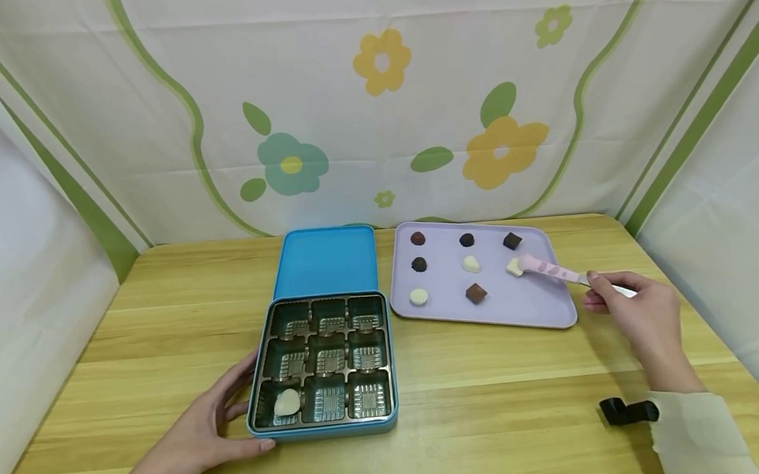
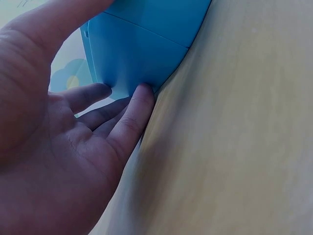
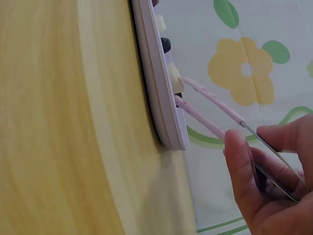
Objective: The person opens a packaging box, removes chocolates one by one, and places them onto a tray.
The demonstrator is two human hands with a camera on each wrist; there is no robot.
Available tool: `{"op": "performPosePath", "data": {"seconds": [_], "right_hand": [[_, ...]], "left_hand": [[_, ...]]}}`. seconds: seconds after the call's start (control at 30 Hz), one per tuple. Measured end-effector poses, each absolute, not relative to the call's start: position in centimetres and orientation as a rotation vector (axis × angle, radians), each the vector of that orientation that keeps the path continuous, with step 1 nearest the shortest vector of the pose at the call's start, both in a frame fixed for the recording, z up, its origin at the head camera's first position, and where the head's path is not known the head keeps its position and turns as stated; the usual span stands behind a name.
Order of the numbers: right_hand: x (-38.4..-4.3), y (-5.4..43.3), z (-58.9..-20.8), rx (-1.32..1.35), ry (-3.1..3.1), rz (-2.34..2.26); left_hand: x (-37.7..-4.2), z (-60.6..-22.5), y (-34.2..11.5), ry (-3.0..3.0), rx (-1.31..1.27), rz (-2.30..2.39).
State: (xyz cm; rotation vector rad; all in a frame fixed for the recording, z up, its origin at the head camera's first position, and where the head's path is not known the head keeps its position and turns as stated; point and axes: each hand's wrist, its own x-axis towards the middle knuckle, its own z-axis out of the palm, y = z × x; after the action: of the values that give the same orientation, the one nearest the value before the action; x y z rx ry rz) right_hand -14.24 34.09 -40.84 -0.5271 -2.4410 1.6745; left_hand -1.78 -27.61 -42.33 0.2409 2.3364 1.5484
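My right hand [image 1: 644, 316] holds a pair of small tongs [image 1: 551, 269] with pink patterned tips and metal handles. In the right wrist view, the tong tips stand apart at a white chocolate [image 3: 174, 77] on the lilac tray [image 1: 487, 316]. My left hand [image 1: 199, 425] rests against the near left corner of a blue tin [image 1: 325, 432], thumb along its front and fingertips against its left side. A gold-brown divided insert [image 1: 326, 373] fills the tin. A white heart-shaped chocolate [image 1: 287, 402] sits in its near left compartment.
Several more dark, brown and white chocolates lie spread over the tray, among them a brown square [image 1: 475, 293] and a round white one [image 1: 418, 296]. A blue lid [image 1: 326, 261] lies behind the tin. A printed cloth [image 1: 347, 110] hangs behind the wooden table [image 1: 491, 403].
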Motion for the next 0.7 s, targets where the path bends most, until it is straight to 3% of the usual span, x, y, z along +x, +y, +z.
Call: {"op": "performPosePath", "data": {"seconds": [0.5, 0.7], "right_hand": [[-14.2, 33.8, -40.0, -0.564, -2.433, 1.657], [-13.7, 32.7, -39.2, -0.453, -2.404, 1.651]], "left_hand": [[-1.8, -42.3, -27.6, 2.325, 0.232, 1.554], [-1.7, -42.3, -27.6, 2.288, 0.241, 1.578]]}}
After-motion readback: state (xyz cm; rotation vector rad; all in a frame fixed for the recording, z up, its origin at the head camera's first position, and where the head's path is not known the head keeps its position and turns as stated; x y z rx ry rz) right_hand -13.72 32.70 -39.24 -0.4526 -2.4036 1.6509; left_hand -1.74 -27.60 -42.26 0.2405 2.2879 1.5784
